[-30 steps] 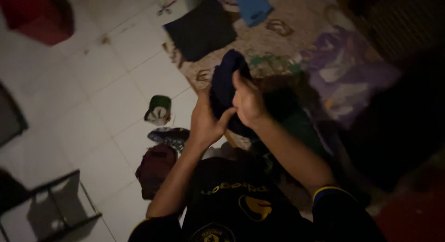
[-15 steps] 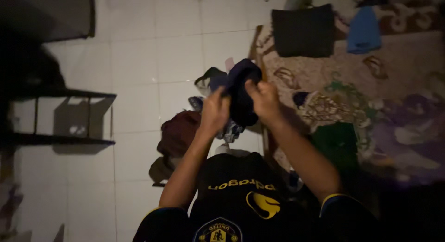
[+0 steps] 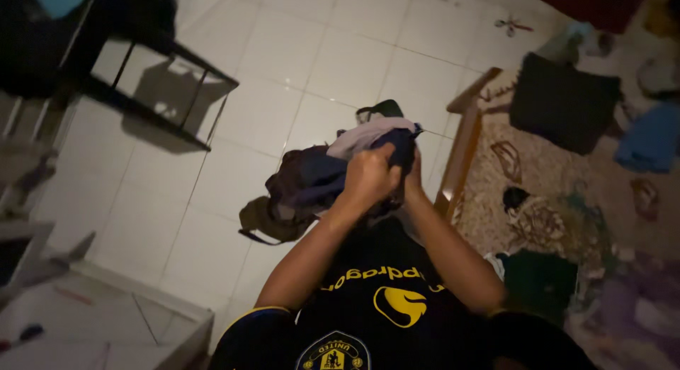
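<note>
left hand [image 3: 368, 177] + right hand [image 3: 412, 180] grip dark garment [image 3: 398, 144] | clothes pile [image 3: 301, 189] on floor

pretty dim and grainy overall. brightest on the white tile floor [image 3: 312, 65], with a soft glare patch there. hard dark shadow under the black metal frame [image 3: 152, 93]. right side over the patterned rug [image 3: 559, 214] murky, corners nearly black. slight motion blur, edges soft.

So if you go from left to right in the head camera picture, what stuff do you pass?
Black metal rack → pile of clothes on the floor → left hand with a grip on the dark blue cloth → wooden edge → black folded cloth → blue cloth.
</note>
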